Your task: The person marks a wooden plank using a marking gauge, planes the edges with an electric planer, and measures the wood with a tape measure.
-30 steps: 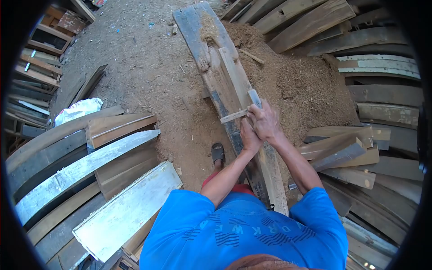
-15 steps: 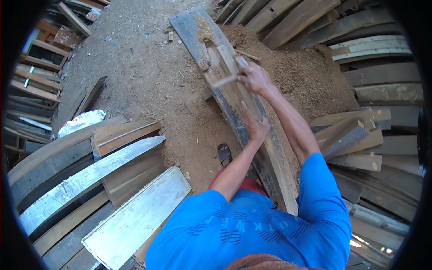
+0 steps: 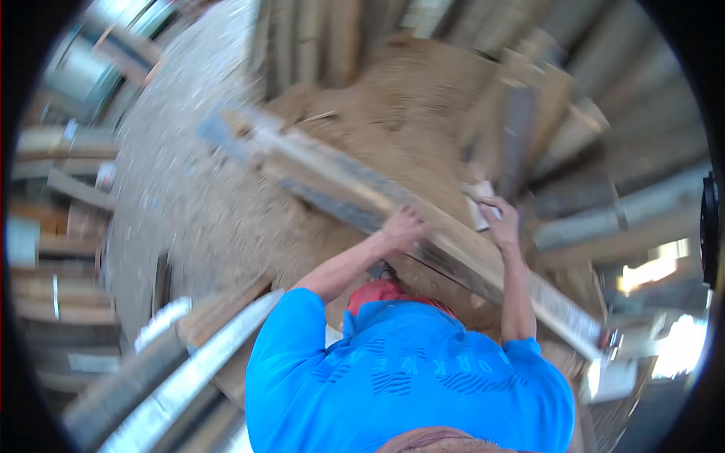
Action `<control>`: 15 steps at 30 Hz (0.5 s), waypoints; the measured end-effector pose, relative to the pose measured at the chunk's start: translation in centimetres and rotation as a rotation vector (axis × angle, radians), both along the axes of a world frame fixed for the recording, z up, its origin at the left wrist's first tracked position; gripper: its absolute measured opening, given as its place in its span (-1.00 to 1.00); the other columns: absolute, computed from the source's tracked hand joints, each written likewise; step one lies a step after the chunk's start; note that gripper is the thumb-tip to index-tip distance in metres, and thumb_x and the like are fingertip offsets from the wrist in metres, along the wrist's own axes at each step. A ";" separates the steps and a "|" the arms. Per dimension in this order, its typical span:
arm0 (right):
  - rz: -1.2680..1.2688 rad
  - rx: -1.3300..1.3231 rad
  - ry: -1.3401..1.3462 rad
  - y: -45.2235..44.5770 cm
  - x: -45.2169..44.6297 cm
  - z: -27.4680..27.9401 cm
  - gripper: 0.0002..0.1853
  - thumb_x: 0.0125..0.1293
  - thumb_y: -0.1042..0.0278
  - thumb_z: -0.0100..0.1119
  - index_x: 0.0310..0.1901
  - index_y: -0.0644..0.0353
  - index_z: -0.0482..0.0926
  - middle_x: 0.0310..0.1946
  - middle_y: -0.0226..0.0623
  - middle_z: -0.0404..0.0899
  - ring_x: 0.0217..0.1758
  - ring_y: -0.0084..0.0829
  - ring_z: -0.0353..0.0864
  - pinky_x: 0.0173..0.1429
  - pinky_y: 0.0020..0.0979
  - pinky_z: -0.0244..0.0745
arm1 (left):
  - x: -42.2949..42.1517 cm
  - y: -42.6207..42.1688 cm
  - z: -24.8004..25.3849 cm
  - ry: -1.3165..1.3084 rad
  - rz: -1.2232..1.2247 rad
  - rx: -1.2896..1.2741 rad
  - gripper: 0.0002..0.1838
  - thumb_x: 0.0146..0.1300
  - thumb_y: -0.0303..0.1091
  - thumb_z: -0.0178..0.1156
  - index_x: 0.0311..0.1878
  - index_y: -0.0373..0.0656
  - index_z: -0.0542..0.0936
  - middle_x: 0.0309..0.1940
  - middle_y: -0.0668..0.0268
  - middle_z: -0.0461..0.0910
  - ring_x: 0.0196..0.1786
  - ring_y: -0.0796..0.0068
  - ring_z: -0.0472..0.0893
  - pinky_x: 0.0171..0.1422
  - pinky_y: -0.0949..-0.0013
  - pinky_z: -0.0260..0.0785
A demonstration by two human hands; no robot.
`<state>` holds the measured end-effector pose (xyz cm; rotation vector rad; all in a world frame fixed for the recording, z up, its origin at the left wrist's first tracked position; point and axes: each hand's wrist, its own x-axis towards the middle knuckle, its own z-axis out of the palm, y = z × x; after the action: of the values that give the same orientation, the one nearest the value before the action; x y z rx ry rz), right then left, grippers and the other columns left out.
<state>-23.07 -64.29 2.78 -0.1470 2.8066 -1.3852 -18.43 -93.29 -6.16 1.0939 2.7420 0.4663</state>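
A long, worn plank (image 3: 557,306) runs diagonally in front of me, from the blue-grey end at upper left to lower right. On top of it lies a narrow wooden board (image 3: 336,172). My left hand (image 3: 405,229) rests on this board with its fingers curled around the near part. Beyond the plank's far edge, my right hand (image 3: 503,221) grips a pale, flat L-shaped tool (image 3: 479,210) between thumb and fingers. Motion blur hides the tool's exact kind.
Stacked lumber (image 3: 325,45) stands along the back, with more boards (image 3: 521,128) at the right. Timber pieces (image 3: 181,377) lie at lower left. Brown sawdust (image 3: 408,98) covers the ground behind the plank.
The view has swung to the right, blurring the scene. My right hand has taken the L-shaped tool off the board to the plank's far side. My left hand's fingers, earlier stretched flat, are now curled.
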 end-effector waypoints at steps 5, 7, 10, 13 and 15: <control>-0.250 -0.111 -0.119 8.9 14.8 1.0 -0.76 0.30 0.36 0.42 -0.04 0.24 0.77 -0.11 -0.20 0.79 0.02 -0.37 0.72 0.21 -0.34 0.54 | 0.1 8.9 0.0 0.055 -0.157 -0.057 -0.72 -0.02 -0.43 0.33 -0.16 -0.12 0.67 -0.17 0.09 0.73 0.02 0.02 0.71 0.05 0.00 0.59; -0.379 -0.213 -0.173 13.0 21.1 -1.3 -0.75 0.31 0.32 0.42 -0.04 0.24 0.77 -0.13 -0.19 0.79 -0.02 -0.37 0.72 0.17 -0.34 0.56 | 0.9 12.5 -2.1 0.062 -0.206 -0.098 -0.52 0.01 -0.32 0.37 0.07 -0.15 0.57 0.01 0.04 0.66 0.12 -0.04 0.65 0.20 -0.07 0.54; -0.552 -0.249 -0.189 16.3 31.7 -4.9 -0.74 0.32 0.27 0.40 -0.05 0.24 0.77 -0.17 -0.16 0.79 -0.07 -0.37 0.73 0.12 -0.33 0.57 | 3.7 19.3 0.8 -0.004 -0.176 -0.135 -0.62 0.03 -0.39 0.33 -0.02 -0.14 0.59 0.01 0.07 0.66 0.14 -0.05 0.65 0.20 -0.08 0.53; -0.745 -0.200 -0.150 19.7 42.5 -9.9 -0.71 0.32 0.20 0.40 -0.06 0.23 0.77 -0.21 -0.12 0.78 -0.12 -0.36 0.74 0.04 -0.29 0.60 | 4.8 24.5 -0.2 -0.005 -0.238 -0.270 -0.48 0.07 -0.31 0.38 0.15 -0.15 0.53 0.08 0.00 0.65 0.22 -0.12 0.61 0.28 -0.10 0.50; -0.919 -0.219 -0.223 21.3 48.9 -11.6 -0.68 0.29 0.16 0.40 -0.07 0.22 0.77 -0.23 -0.10 0.77 -0.14 -0.32 0.76 0.01 -0.26 0.61 | 6.0 26.5 0.9 -0.043 -0.185 -0.311 -0.39 0.10 -0.25 0.39 0.24 -0.16 0.49 0.11 -0.07 0.63 0.25 -0.17 0.59 0.32 -0.10 0.47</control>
<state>25.85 -42.99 -8.80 1.3476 2.5736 -1.6537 -12.46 -66.75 -5.26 1.2193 2.5301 0.0351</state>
